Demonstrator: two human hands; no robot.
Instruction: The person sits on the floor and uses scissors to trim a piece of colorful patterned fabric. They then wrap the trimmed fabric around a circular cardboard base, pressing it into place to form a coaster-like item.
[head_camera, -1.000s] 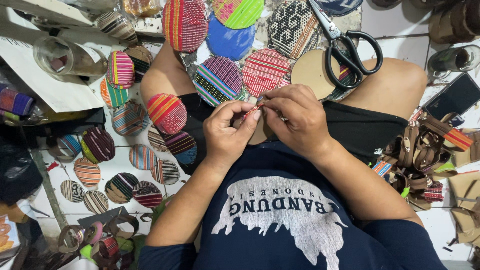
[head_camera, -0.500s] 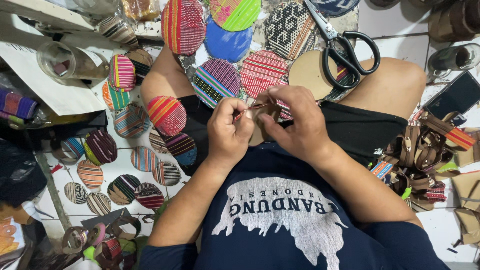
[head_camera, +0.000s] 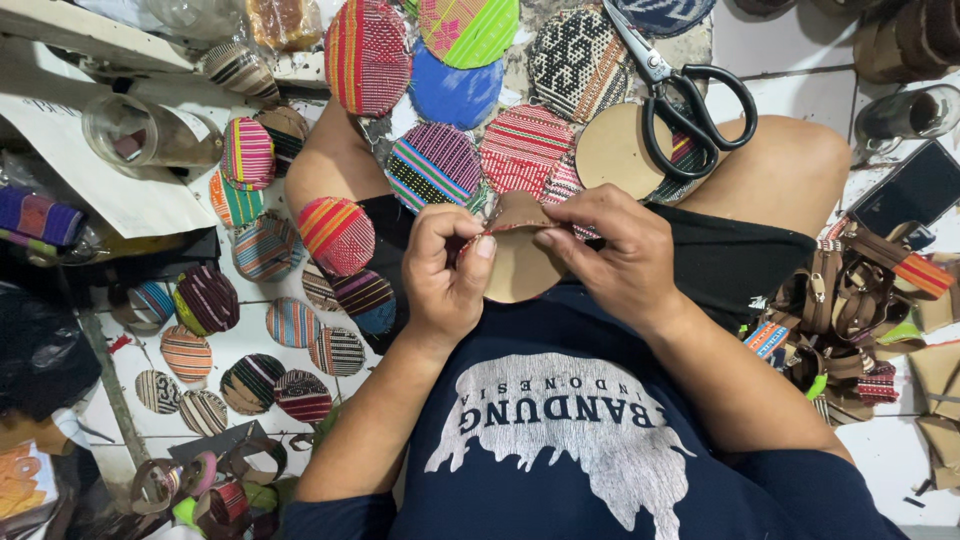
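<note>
we're holding the tan round piece over our lap w/ both hands, l hand pinching its left top edge, r hand pinching the right. fold line's running left-right btwn the thumbs, both hands equally near.

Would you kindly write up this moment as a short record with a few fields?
Setting: person seated on a tiled floor, seen from above
Left hand: pinches the left edge of a tan oval piece
Right hand: pinches its top edge
Piece: held over the lap, brown side up, top edge folded over
Scissors: black-handled, lying on the right thigh
Around: striped woven ovals on lap and floor; strap bundle at right
</note>
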